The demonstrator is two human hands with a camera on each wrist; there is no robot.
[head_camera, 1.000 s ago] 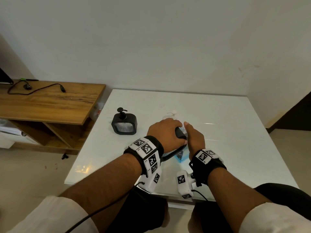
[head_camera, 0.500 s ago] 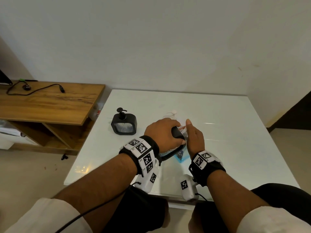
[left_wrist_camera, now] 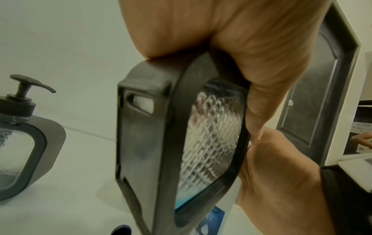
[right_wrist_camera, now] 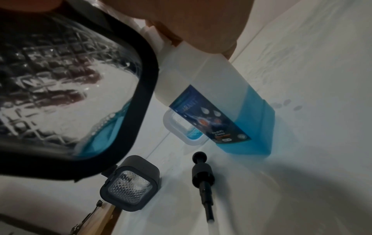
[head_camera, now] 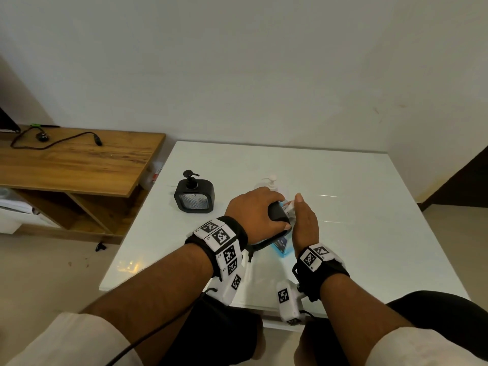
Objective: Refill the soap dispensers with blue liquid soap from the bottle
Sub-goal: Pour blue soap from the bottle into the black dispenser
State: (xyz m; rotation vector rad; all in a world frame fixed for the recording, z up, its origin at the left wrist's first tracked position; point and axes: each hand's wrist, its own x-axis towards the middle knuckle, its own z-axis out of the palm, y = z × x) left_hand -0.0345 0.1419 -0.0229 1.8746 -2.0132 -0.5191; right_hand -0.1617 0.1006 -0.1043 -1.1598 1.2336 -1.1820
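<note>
White glossy counter carries everything; wooden side bench sits to its left with a black cable on top. Left hand grasps a black-framed square soap dispenser with diamond-textured clear window, lifted off the counter and tilted, its grip wrapped over the top edge; a small pool of blue liquid sits in the lower corner of the window. Right hand is at the top of a translucent rectangular bottle with blue liquid soap and a dark blue label, just right of the held dispenser; bottle stands on the counter, tilted in the right wrist view, about half full. Right hand's grip is clenched around the bottle's white neck, fingers partly hidden. Second black-framed square dispenser with black pump stands upright, far left of the hands, apart from them. White-framed pump dispenser stands just beyond the hands, holding some blue liquid. Loose black pump head with tube lies flat on the counter near the bottle's base.
</note>
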